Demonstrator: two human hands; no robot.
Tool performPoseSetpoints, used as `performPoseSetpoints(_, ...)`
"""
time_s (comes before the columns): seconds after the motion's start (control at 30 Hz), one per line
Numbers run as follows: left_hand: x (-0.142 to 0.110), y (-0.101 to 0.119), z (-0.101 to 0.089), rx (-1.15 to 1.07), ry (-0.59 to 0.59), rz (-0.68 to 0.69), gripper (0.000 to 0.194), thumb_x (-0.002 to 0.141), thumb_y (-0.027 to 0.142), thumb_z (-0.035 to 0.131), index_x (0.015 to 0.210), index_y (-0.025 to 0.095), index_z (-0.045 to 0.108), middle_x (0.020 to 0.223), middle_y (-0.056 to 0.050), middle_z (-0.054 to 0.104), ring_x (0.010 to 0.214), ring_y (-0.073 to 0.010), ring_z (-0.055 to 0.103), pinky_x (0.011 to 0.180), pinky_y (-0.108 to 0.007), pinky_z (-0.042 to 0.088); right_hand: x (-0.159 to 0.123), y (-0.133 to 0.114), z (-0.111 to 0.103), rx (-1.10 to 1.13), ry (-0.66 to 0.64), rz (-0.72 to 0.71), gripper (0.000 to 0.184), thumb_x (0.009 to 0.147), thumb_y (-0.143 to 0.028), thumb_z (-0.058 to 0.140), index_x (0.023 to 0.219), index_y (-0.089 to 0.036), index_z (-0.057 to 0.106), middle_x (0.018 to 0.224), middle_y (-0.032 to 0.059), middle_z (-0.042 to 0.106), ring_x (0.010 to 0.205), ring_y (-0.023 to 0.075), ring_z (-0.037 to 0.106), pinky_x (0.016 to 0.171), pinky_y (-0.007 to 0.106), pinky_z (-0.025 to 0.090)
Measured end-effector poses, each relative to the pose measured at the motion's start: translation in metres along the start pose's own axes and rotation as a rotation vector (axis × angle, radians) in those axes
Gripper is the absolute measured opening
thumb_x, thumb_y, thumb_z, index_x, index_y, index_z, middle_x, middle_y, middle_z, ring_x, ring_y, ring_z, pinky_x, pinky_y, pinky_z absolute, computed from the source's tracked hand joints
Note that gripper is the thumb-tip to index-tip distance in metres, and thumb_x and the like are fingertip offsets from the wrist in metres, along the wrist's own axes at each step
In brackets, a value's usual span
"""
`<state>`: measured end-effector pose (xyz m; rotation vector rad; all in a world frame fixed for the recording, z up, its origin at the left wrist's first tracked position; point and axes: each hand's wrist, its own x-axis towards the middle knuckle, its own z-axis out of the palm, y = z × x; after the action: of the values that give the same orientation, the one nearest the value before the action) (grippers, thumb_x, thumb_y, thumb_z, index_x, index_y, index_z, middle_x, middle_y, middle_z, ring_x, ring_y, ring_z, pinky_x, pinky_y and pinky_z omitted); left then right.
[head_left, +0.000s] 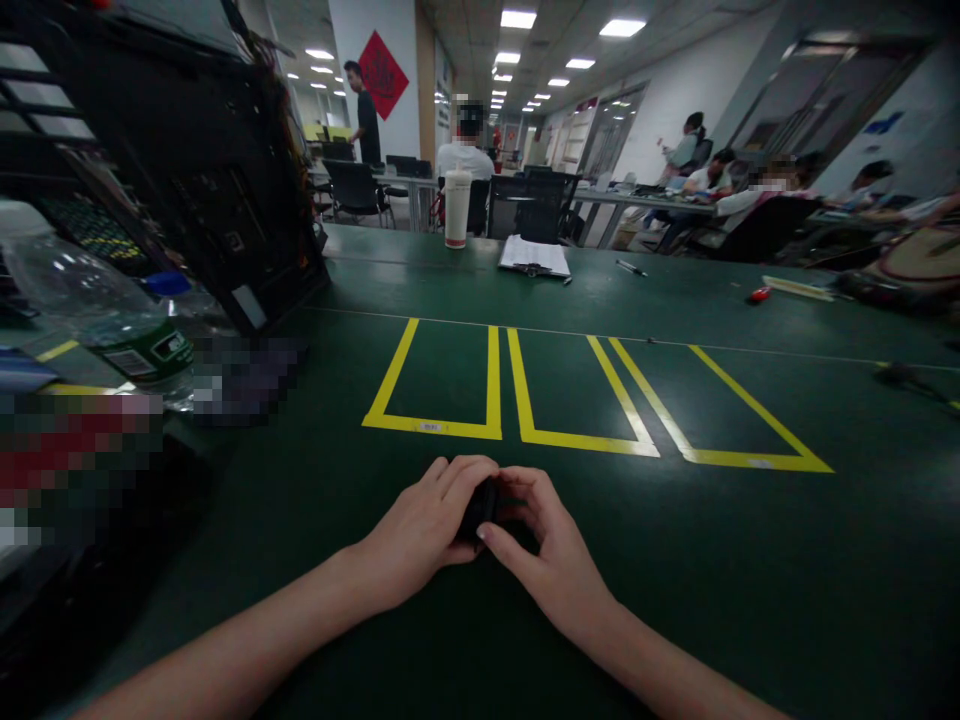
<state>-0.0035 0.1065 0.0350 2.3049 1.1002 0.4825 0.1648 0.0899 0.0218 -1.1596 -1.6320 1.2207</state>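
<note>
A small black object [481,507], mostly covered by fingers, is held between my two hands just above or on the dark green table [630,600]; its kind cannot be made out. My left hand [424,515] wraps over its left side, with the fingers across the top and the thumb below. On the other side, my right hand [547,545] curves around it, the thumb against its near edge and the fingertips at its far end. Beyond both hands, yellow tape [442,429] marks several outlined areas on the tabletop.
Plastic bottles [142,345] and a large black computer case [225,190] stand at the left. Toward the far edge are a white cup [457,210], a clipboard with paper [535,257], a pen [631,268] and a small red item [760,295]. People sit farther back.
</note>
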Motion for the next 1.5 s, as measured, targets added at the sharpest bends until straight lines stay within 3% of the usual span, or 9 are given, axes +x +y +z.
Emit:
performPoseSetpoints(0.17, -0.001, 0.002, -0.002, -0.017, -0.003, -0.014, 0.065, 0.069, 0.012, 0.062, 0.122, 0.028, 0.028, 0.121, -0.004, 0.043, 0.103, -0.0234, 0.045, 0.083, -0.04, 0.043, -0.003, -0.003, -0.001, -0.064, -0.051, -0.048, 0.027, 0.078, -0.021, 0.052, 0.104, -0.022, 0.046, 0.103, 0.0052, 0.051, 0.094, 0.0183, 0.053, 0.081, 0.038, 0.047)
performPoseSetpoints(0.33, -0.001, 0.003, 0.0, -0.001, 0.015, 0.011, 0.063, 0.07, 0.013, 0.062, 0.121, 0.027, 0.028, 0.121, -0.003, 0.043, 0.102, -0.0227, 0.046, 0.083, -0.039, 0.043, -0.005, -0.001, -0.002, -0.178, 0.017, -0.21, 0.016, 0.076, -0.019, 0.054, 0.091, -0.023, 0.052, 0.106, 0.0035, 0.046, 0.1, 0.0186, 0.049, 0.084, 0.036, 0.045)
performPoseSetpoints(0.57, -0.004, 0.002, 0.004, 0.021, 0.044, 0.022, 0.062, 0.069, 0.015, 0.063, 0.12, 0.027, 0.03, 0.118, -0.003, 0.043, 0.099, -0.0221, 0.047, 0.081, -0.039, 0.043, -0.005, 0.002, 0.005, -0.067, 0.075, -0.065, 0.033, 0.075, -0.022, 0.057, 0.104, -0.024, 0.042, 0.105, 0.0026, 0.051, 0.101, 0.0171, 0.05, 0.09, 0.036, 0.044)
performPoseSetpoints(0.67, -0.006, 0.0, 0.005, 0.023, 0.068, 0.034, 0.061, 0.069, 0.016, 0.064, 0.119, 0.026, 0.031, 0.117, -0.003, 0.044, 0.099, -0.0217, 0.047, 0.081, -0.038, 0.044, -0.006, -0.001, 0.006, -0.078, 0.02, -0.041, 0.027, 0.078, -0.027, 0.053, 0.103, -0.023, 0.043, 0.104, 0.003, 0.052, 0.098, 0.0171, 0.053, 0.088, 0.037, 0.045)
performPoseSetpoints(0.8, -0.008, -0.001, 0.006, 0.022, 0.084, 0.067, 0.062, 0.069, 0.016, 0.064, 0.12, 0.025, 0.03, 0.117, -0.004, 0.044, 0.099, -0.0212, 0.047, 0.081, -0.037, 0.044, -0.01, -0.004, 0.007, -0.128, -0.026, -0.098, 0.021, 0.08, -0.027, 0.049, 0.1, -0.022, 0.046, 0.099, 0.003, 0.053, 0.091, 0.0168, 0.054, 0.081, 0.036, 0.048)
performPoseSetpoints(1.0, -0.009, -0.001, 0.009, 0.061, 0.128, 0.112, 0.061, 0.068, 0.015, 0.064, 0.119, 0.024, 0.031, 0.117, -0.005, 0.044, 0.099, -0.0224, 0.047, 0.082, -0.039, 0.043, -0.013, 0.0, 0.009, -0.249, 0.081, -0.27, 0.015, 0.077, -0.021, 0.052, 0.092, -0.023, 0.05, 0.103, 0.0038, 0.048, 0.095, 0.0183, 0.05, 0.081, 0.036, 0.047)
performPoseSetpoints(1.13, -0.008, -0.001, 0.01, 0.066, 0.148, 0.13, 0.061, 0.067, 0.015, 0.065, 0.117, 0.023, 0.032, 0.115, -0.006, 0.045, 0.099, -0.0224, 0.048, 0.083, -0.039, 0.042, -0.011, 0.004, 0.01, -0.167, 0.107, -0.211, 0.022, 0.076, -0.024, 0.054, 0.096, -0.022, 0.047, 0.1, 0.0036, 0.05, 0.093, 0.0177, 0.052, 0.082, 0.037, 0.047)
performPoseSetpoints(1.27, -0.009, -0.001, 0.011, 0.042, 0.143, 0.123, 0.061, 0.067, 0.016, 0.065, 0.118, 0.023, 0.032, 0.115, -0.006, 0.045, 0.101, -0.0226, 0.047, 0.083, -0.038, 0.042, -0.011, 0.003, 0.009, -0.102, 0.029, -0.09, 0.026, 0.078, -0.031, 0.052, 0.101, -0.021, 0.044, 0.099, 0.0033, 0.054, 0.091, 0.0171, 0.055, 0.081, 0.036, 0.047)
performPoseSetpoints(1.5, -0.01, -0.001, 0.011, 0.047, 0.146, 0.118, 0.062, 0.067, 0.015, 0.065, 0.118, 0.025, 0.032, 0.115, -0.005, 0.046, 0.1, -0.023, 0.048, 0.082, -0.039, 0.043, -0.018, -0.003, 0.011, -0.356, 0.098, -0.246, 0.02, 0.078, -0.026, 0.05, 0.097, -0.022, 0.048, 0.099, 0.0042, 0.051, 0.089, 0.0186, 0.052, 0.076, 0.035, 0.047)
